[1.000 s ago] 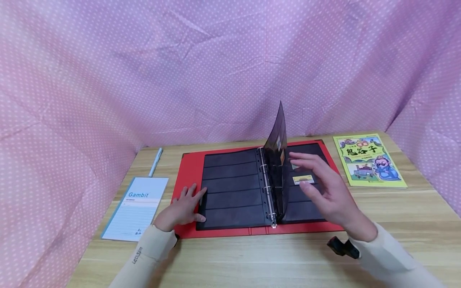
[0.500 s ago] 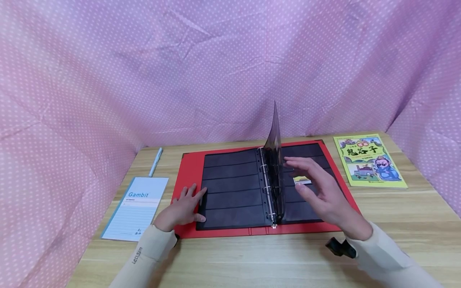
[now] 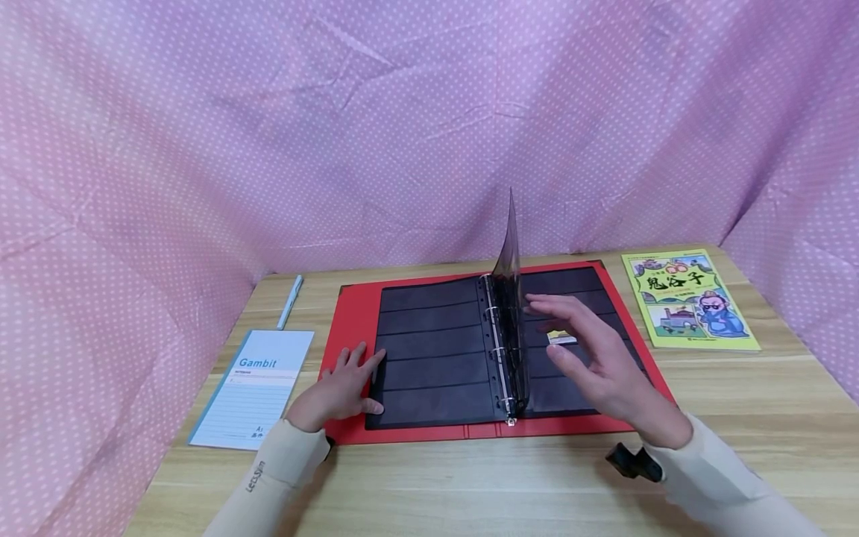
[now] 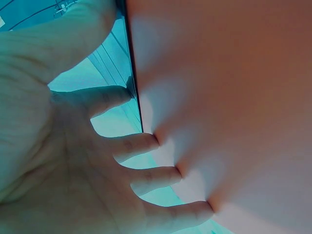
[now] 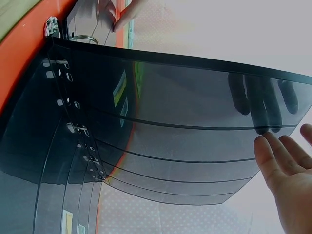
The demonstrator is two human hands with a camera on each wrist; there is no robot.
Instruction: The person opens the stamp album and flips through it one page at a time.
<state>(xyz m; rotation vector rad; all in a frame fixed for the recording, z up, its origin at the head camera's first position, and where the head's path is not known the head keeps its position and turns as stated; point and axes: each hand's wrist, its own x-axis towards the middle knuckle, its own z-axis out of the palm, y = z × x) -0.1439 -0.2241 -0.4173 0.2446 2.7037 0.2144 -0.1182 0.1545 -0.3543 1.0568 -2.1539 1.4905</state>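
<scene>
A red ring binder (image 3: 353, 313) lies spread on the table, with black pocket pages on both sides. One dark see-through page (image 3: 511, 298) stands nearly upright at the rings (image 3: 498, 350). My right hand (image 3: 607, 365) is just right of it, fingers extended; in the right wrist view the fingertips (image 5: 263, 141) meet their reflection on the page. A small yellow picture slip (image 3: 561, 337) shows in a right-hand pocket, partly hidden by that hand. My left hand (image 3: 341, 389) rests with spread fingers on the red cover and the left page's edge (image 3: 429, 335).
A light blue "Gambit" notebook (image 3: 251, 388) lies left of the binder, a pale blue pen (image 3: 290, 302) behind it. At the right is a yellow-green comic-style book (image 3: 691, 298). A pink dotted curtain (image 3: 429, 134) hangs behind the wooden table (image 3: 470, 492).
My right hand has moved slightly left, and the standing page has swung left with it to nearly upright. The left hand has stayed in place.
</scene>
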